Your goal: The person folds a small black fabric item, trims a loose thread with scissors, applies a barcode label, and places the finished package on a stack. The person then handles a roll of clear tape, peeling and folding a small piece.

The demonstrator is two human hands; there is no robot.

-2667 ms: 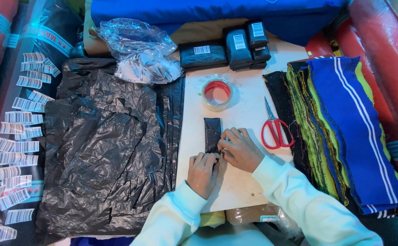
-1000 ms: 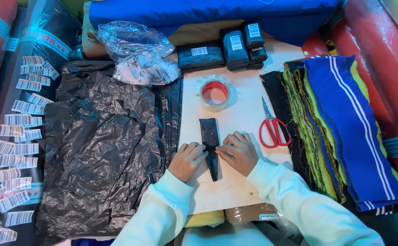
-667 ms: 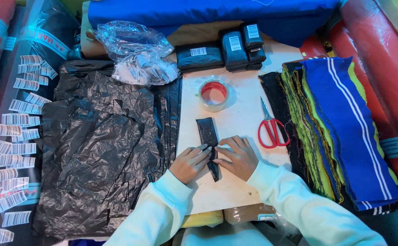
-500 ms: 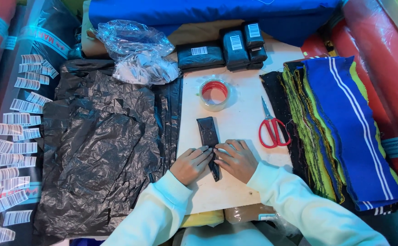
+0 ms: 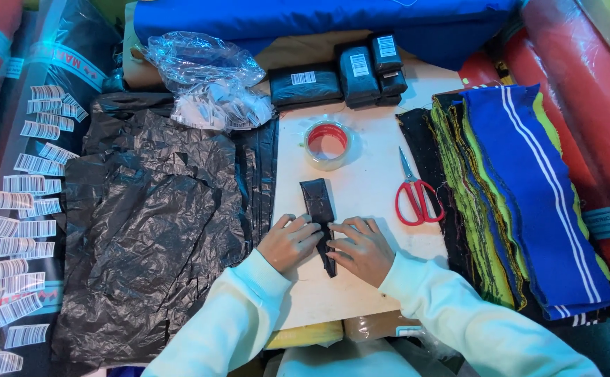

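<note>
While pressed flat on white board (image 5: 375, 293): both hands on narrow black packet (image 5: 319, 209), lying lengthwise at board centre. Left hand (image 5: 287, 242) fingers curled onto packet's lower left edge; right hand (image 5: 362, 248) fingertips pinching lower right edge, not closed around it. Just beyond: tape roll (image 5: 326, 144). Right: red scissors (image 5: 417, 197), then fabric stack (image 5: 521, 202). Left: black plastic bags (image 5: 158, 223) overlapping board edge. Far edge: wrapped black bundles (image 5: 340, 78).
</note>
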